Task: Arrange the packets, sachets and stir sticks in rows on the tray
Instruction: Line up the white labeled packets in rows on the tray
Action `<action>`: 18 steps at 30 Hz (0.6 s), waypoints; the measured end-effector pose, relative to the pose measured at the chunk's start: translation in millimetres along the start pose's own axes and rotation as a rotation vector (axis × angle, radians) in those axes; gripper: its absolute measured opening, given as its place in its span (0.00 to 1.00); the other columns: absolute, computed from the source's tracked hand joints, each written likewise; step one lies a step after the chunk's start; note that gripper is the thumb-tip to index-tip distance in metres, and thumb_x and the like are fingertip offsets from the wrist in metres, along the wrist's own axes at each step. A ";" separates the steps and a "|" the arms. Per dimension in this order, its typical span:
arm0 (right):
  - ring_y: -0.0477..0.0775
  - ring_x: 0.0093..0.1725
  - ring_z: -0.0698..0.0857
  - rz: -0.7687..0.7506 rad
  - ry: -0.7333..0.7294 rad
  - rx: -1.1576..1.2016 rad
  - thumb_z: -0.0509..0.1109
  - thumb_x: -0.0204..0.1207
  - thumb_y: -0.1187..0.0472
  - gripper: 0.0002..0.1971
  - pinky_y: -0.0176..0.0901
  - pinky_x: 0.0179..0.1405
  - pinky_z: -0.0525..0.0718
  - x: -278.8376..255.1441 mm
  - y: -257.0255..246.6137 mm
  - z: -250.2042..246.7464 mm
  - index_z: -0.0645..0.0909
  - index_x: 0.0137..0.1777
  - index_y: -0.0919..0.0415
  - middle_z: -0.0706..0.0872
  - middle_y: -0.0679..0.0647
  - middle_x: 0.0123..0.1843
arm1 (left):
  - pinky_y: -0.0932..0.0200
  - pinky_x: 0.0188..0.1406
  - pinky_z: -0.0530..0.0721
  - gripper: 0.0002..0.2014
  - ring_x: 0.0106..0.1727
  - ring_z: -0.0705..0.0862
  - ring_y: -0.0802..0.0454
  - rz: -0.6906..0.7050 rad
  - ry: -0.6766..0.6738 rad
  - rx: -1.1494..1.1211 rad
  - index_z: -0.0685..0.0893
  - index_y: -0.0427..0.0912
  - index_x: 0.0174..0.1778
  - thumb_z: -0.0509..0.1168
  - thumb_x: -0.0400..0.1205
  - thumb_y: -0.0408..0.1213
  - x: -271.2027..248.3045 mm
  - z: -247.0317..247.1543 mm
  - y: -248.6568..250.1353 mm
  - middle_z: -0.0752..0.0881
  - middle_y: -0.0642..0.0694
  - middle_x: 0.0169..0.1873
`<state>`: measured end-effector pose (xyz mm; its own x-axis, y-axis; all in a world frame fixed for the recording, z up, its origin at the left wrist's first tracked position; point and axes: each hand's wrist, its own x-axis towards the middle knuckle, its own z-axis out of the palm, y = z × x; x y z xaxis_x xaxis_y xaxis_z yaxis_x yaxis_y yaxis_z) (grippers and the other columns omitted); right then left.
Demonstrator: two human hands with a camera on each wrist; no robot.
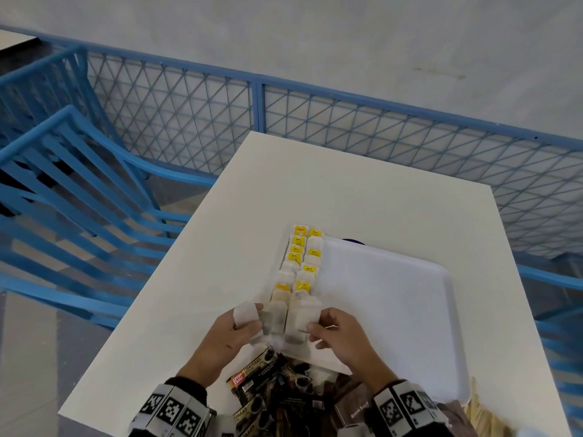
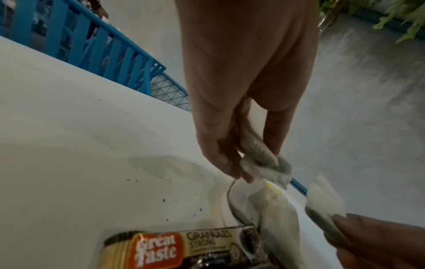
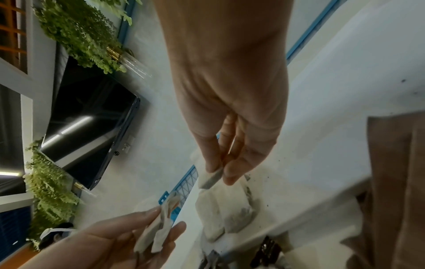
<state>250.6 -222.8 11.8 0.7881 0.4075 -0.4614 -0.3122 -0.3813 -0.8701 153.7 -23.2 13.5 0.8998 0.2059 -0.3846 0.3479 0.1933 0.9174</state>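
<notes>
While the left hand [image 1: 235, 328] pinches a few white tea bags [image 1: 245, 314] between thumb and fingers [image 2: 226, 162], the right hand [image 1: 339, 334] nips the edge of another tea bag [image 3: 211, 178] between thumb and forefinger. Just beyond both sets of fingers, two rows of yellow-tagged sachets [image 1: 299, 263] run along the left side of the white tray [image 1: 388, 298] on the bench [image 1: 362, 190]. Behind the wrists, dark coffee packets [image 1: 262, 373] lie heaped, with stir sticks [image 1: 482, 411] behind the right wrist.

White table [image 1: 362, 190] — blue chairs [image 1: 79, 197], mesh railing [image 1: 315, 118], grey wall [image 1: 315, 36].
</notes>
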 end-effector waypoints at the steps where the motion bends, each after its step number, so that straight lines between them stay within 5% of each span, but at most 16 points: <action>1: 0.49 0.34 0.85 0.003 0.000 -0.044 0.74 0.73 0.66 0.05 0.35 0.32 0.83 -0.7 1.6 -0.2 0.80 0.39 0.58 0.87 0.54 0.36 | 0.67 0.44 0.83 0.20 0.49 0.86 0.53 0.011 0.014 0.014 0.83 0.44 0.57 0.68 0.68 0.41 0.9 1.7 1.1 0.90 0.46 0.45; 5: 0.42 0.31 0.82 -0.018 -0.012 -0.247 0.78 0.68 0.59 0.08 0.30 0.33 0.78 -1.4 10.0 4.9 0.80 0.36 0.53 0.86 0.47 0.31 | 0.66 0.41 0.84 0.16 0.46 0.86 0.52 0.026 0.054 -0.004 0.82 0.42 0.57 0.70 0.73 0.35 2.5 4.1 1.1 0.89 0.45 0.45; 9: 0.42 0.35 0.79 -0.038 -0.043 -0.394 0.78 0.67 0.57 0.11 0.23 0.31 0.75 -1.6 12.9 14.2 0.77 0.33 0.47 0.83 0.46 0.34 | 0.63 0.40 0.85 0.21 0.46 0.87 0.52 0.008 0.074 -0.037 0.81 0.42 0.58 0.69 0.68 0.39 0.0 1.7 -1.0 0.88 0.42 0.49; 13: 0.46 0.37 0.77 -0.047 -0.024 -0.490 0.77 0.68 0.56 0.11 0.26 0.30 0.72 -1.2 16.0 20.8 0.76 0.35 0.54 0.80 0.48 0.35 | 0.62 0.41 0.85 0.21 0.48 0.86 0.47 -0.006 0.087 -0.035 0.81 0.44 0.58 0.70 0.68 0.40 -3.7 -0.7 -6.2 0.87 0.39 0.52; 18: 0.38 0.30 0.70 -0.079 0.009 -0.482 0.76 0.68 0.57 0.17 0.27 0.30 0.72 -4.5 16.7 21.5 0.68 0.32 0.49 0.74 0.42 0.31 | 0.65 0.37 0.84 0.18 0.42 0.87 0.58 0.006 0.076 -0.031 0.81 0.40 0.56 0.67 0.69 0.37 -7.0 1.5 -6.3 0.86 0.43 0.49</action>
<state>230.4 -213.1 -4.3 0.8046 0.4445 -0.3938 0.0282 -0.6910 -0.7223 145.7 -27.3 10.6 0.8788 0.2790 -0.3871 0.3335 0.2211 0.9165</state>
